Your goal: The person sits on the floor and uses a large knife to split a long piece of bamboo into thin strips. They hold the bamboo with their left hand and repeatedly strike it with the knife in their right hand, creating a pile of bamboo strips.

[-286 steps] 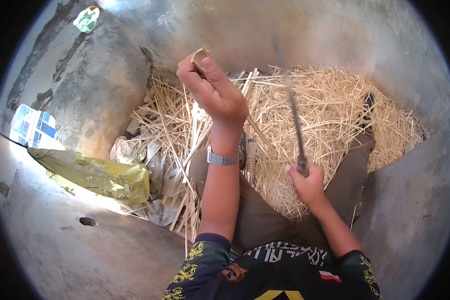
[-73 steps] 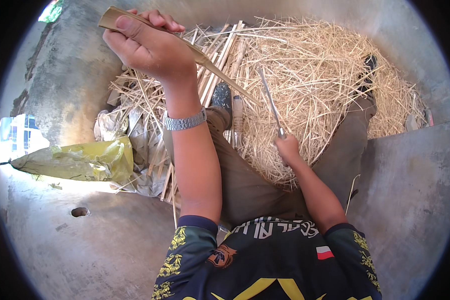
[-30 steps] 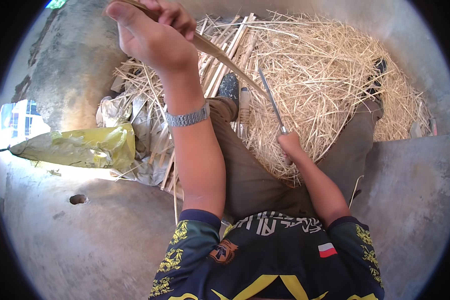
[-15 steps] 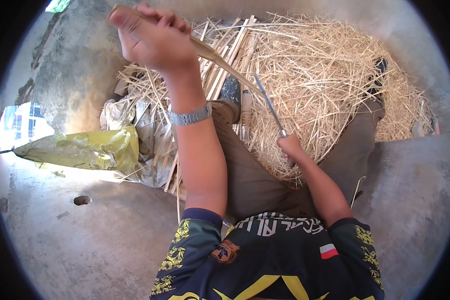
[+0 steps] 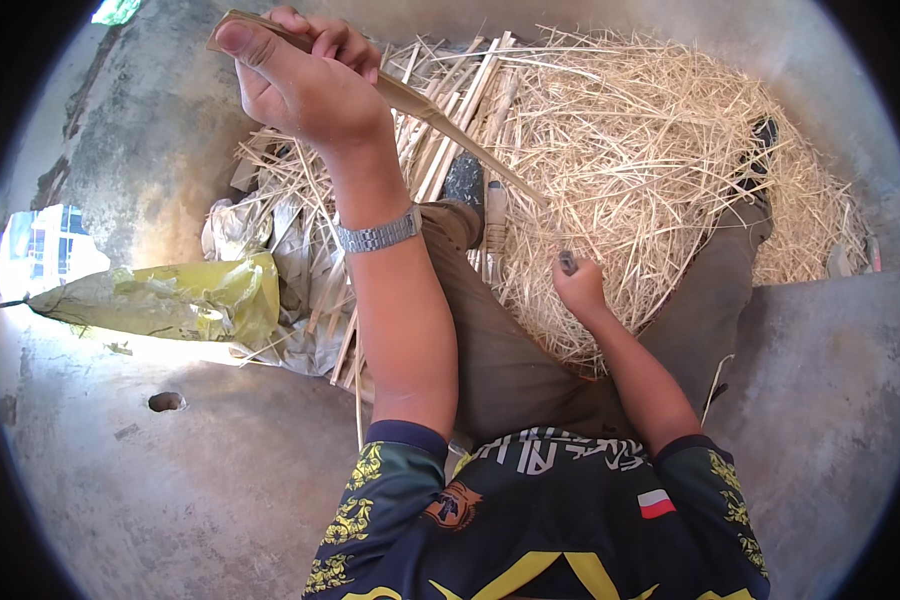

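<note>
My left hand [image 5: 315,90], raised at the upper left with a metal-banded watch [image 5: 380,235] on its wrist, is closed around a bamboo strip [image 5: 450,130]. The strip is broad where I grip it and slants down to the right to a thin tip above the straw-like shavings. Lower and to the right, my right hand [image 5: 582,292] is closed around a knife [image 5: 568,262]. Only a short dark end of the knife shows above the fist; the blade is out of sight. The hands are apart, and the strip's tip lies clear of the knife.
A heap of pale shavings [image 5: 660,130] spreads between and beyond my legs. Several split sticks [image 5: 470,90] lie at its left, by my dark shoe [image 5: 463,180]. A yellowish sack [image 5: 200,295] lies left on the concrete floor [image 5: 220,470], near a small hole [image 5: 167,401].
My right hand has turned the knife, so the long blade that pointed up and left no longer shows. My left hand and the bamboo strip stay nearly where they were.
</note>
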A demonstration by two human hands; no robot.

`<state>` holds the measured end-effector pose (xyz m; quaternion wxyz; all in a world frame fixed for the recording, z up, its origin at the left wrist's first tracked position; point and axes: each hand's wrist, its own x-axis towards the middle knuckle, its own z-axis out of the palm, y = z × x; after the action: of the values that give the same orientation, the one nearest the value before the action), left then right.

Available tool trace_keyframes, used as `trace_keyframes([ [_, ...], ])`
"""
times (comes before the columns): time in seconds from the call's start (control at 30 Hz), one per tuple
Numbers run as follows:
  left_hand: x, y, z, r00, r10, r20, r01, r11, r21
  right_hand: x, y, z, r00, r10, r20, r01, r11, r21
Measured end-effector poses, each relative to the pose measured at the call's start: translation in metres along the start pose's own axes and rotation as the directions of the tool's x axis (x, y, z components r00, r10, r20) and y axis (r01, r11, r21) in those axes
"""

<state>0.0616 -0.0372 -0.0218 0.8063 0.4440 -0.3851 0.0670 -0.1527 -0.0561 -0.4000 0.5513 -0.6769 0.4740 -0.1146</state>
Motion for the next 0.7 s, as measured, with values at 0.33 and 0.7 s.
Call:
trace_keyframes([
  [0.33,0.002,-0.004,-0.005,0.997,0.007,-0.071,-0.005,1.0,0.017,-0.021,-0.027,-0.025,0.89,0.354,0.288,-0.443,0.821,0.359],
  [0.7,-0.001,-0.006,-0.002,0.997,-0.012,-0.075,0.013,1.0,0.017,-0.005,0.005,0.003,0.973,0.228,-0.044,-0.229,0.973,-0.04],
])
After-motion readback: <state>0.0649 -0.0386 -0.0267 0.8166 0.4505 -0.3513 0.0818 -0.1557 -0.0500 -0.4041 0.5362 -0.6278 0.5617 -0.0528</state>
